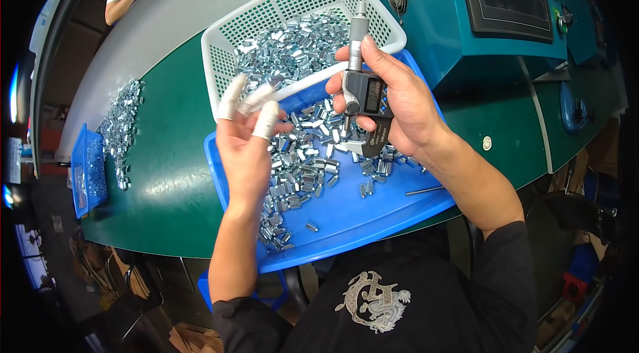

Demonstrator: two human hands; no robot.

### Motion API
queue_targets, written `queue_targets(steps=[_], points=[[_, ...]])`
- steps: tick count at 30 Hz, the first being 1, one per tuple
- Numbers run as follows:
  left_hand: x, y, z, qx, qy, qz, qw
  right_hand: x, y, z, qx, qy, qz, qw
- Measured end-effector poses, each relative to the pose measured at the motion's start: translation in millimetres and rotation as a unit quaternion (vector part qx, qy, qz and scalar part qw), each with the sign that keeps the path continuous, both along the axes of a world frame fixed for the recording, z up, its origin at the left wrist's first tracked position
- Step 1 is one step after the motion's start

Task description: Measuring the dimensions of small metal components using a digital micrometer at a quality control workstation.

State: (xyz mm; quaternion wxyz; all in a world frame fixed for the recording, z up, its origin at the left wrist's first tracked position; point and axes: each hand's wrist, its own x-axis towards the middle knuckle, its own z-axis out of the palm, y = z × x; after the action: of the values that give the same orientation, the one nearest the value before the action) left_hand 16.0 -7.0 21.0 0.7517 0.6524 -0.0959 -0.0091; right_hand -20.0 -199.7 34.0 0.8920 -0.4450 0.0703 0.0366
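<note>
Right hand (399,96) grips a digital micrometer (363,86); left hand (246,146), fingers capped, pinches a small metal part (269,86) above the blue tray (373,216)

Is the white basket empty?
No, the white basket holds a heap of small shiny metal parts.

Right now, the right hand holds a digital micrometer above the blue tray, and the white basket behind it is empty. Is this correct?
Not quite. The right hand does hold the digital micrometer above the blue tray, but the white basket behind it is not empty: the head view shows it holding a heap of small shiny metal parts.
</note>
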Motion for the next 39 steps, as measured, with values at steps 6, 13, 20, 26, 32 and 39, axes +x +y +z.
queue_targets(steps=[6,13,20,26,32,39], points=[[-5.9,5.4,-6.2,0.394,-0.146,-0.046,0.906,0.8,0.3,-1.0,0.003,-0.002,0.008,1.000],[-6.0,17.4,-18.5,0.613,-0.223,-0.064,0.755,0.9,2.5,0.3,0.001,-0.002,0.010,1.000],[-3.5,12.2,-15.2,0.591,-0.265,-0.043,0.761,-0.6,0.0,0.2,0.011,-0.009,0.010,1.000],[-18.2,-0.2,-5.6,0.181,0.047,-0.169,0.968,-0.3,-1.4,-1.5,0.014,-0.005,0.009,1.000],[-19.3,4.5,-2.5,0.070,0.077,-0.207,0.973,-0.4,-1.4,-0.5,0.014,-0.009,0.009,1.000],[-26.5,-2.4,-5.4,0.051,0.118,-0.212,0.969,0.2,-1.4,-3.2,0.024,-0.002,0.009,1.000]])
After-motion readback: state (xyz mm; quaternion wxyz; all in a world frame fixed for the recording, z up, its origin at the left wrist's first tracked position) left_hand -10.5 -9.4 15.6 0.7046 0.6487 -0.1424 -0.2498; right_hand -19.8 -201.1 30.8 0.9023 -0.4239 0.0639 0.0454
